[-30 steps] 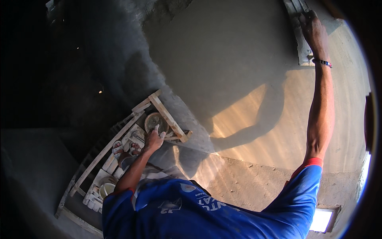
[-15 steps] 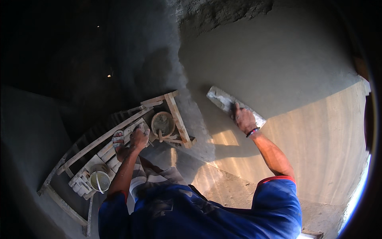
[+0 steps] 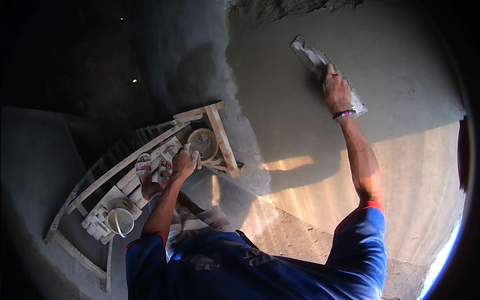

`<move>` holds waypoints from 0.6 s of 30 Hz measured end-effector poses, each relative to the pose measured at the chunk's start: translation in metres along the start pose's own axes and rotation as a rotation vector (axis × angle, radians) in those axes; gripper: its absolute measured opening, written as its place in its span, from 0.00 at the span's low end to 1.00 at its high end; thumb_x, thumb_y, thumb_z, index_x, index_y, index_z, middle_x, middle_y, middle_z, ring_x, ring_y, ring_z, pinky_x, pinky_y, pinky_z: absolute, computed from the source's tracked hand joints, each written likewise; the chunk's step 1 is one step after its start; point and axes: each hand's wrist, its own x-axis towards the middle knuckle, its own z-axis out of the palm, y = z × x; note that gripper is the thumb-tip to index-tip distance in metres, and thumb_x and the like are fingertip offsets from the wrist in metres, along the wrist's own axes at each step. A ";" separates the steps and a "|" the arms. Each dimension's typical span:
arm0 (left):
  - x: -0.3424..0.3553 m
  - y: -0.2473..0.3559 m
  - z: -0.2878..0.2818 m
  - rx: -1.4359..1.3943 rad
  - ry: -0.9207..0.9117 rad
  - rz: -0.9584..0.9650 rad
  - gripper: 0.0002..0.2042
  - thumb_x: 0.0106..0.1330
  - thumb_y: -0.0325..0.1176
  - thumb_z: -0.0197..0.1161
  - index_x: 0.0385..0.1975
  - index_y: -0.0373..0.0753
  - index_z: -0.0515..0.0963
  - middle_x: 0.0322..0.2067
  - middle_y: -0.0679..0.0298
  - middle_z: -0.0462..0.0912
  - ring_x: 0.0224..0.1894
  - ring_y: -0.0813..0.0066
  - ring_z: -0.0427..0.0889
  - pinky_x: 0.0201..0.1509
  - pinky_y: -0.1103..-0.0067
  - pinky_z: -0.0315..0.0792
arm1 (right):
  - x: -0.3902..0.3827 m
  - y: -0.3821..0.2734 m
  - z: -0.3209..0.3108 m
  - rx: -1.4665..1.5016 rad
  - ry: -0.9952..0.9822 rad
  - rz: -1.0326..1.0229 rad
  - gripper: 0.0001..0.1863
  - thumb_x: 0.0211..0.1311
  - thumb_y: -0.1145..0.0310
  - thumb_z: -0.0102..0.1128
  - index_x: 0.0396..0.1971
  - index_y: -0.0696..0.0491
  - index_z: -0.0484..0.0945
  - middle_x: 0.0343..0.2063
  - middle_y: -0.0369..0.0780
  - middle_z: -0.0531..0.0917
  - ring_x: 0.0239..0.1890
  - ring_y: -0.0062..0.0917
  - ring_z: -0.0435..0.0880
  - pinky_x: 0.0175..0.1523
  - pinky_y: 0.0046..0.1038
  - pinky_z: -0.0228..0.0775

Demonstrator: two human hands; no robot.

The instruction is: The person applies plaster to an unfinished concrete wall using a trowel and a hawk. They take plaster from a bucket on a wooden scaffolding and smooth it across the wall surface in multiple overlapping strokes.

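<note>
My right hand (image 3: 338,90) grips a long, plaster-smeared metal trowel (image 3: 306,49) lying angled on the smooth grey plastered wall (image 3: 265,75) at upper right. My left hand (image 3: 184,161) has its fingers curled beside a round bowl of grey mix (image 3: 203,142) on the scaffold; what they hold, if anything, I cannot make out. A short wooden handle shows at the bowl's lower side, by that hand. My sandalled feet stand on the scaffold boards left of my left hand, partly hidden by my arm.
A wooden scaffold frame (image 3: 222,142) with rails and planks (image 3: 127,185) crosses the lower left. A bucket (image 3: 120,220) with a pale handle sits on it. Rough plaster (image 3: 295,10) borders the smooth area at the top; dark space lies at upper left. Sunlight falls across the lower right.
My right hand with the trowel came down and inward from the top right corner, then moved up and slightly right. My left hand stays beside the bowl.
</note>
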 end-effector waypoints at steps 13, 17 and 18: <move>-0.017 -0.107 0.000 0.113 0.206 -0.098 0.25 0.65 0.44 0.58 0.58 0.37 0.68 0.47 0.46 0.80 0.51 0.46 0.77 0.54 0.60 0.70 | -0.200 -0.096 0.181 0.158 -0.624 -0.404 0.20 0.66 0.61 0.41 0.53 0.52 0.74 0.38 0.51 0.84 0.43 0.44 0.84 0.52 0.47 0.74; -0.030 -0.126 0.018 0.054 0.183 -0.162 0.23 0.64 0.43 0.58 0.56 0.38 0.70 0.53 0.45 0.76 0.56 0.47 0.74 0.61 0.59 0.65 | 0.012 -0.128 0.098 0.268 -0.255 -0.208 0.19 0.68 0.59 0.43 0.45 0.52 0.79 0.38 0.52 0.83 0.40 0.51 0.82 0.47 0.49 0.73; -0.032 -0.121 0.017 -0.026 0.164 -0.179 0.23 0.64 0.43 0.57 0.56 0.37 0.70 0.51 0.44 0.77 0.54 0.46 0.75 0.59 0.59 0.67 | 0.068 -0.144 0.063 0.315 -0.298 -0.173 0.20 0.69 0.57 0.42 0.47 0.52 0.79 0.39 0.53 0.82 0.41 0.51 0.81 0.48 0.48 0.73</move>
